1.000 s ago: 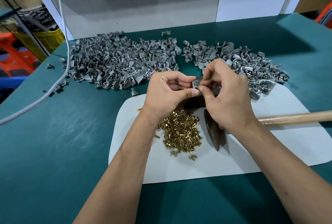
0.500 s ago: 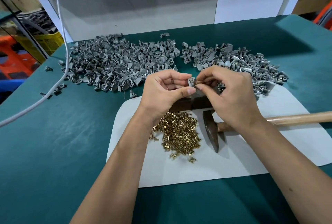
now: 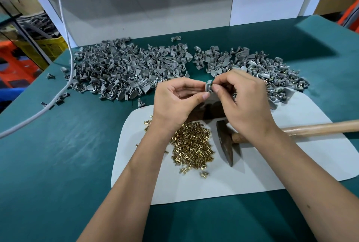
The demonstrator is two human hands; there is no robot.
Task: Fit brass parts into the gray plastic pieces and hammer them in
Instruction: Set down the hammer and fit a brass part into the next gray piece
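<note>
While both hands meet above the far edge of the white mat [image 3: 252, 179], the left hand [image 3: 174, 102] pinches one gray plastic piece [image 3: 208, 88] between thumb and curled fingers, and the right hand [image 3: 244, 102] has its fingertips closed against that piece, presumably on a brass part, though the part itself is too small and too hidden to make out; the piece is held up in the air, well clear of the mat. The likeliest trouble, as I judge it, is the brass part going in crooked or only partway, since the fit is being made by feel with fingers covering the hole; a tilted insert would then be driven askew or would crack the plastic once struck. A slip of either pinch could drop the part into the heap of brass parts [image 3: 191, 144] directly below, or send the gray piece into the loose pile of gray pieces [image 3: 126, 70] behind, where a half-fitted one would be hard to tell from the rest. The hammer [image 3: 225, 144] lies on the mat just under the right wrist, head toward the brass heap, handle running off to the right; reaching for it could brush the heap and scatter parts off the mat onto the green table [image 3: 58, 164]. A white cable [image 3: 64, 34] hangs down over the table at far left, well apart from the work.
</note>
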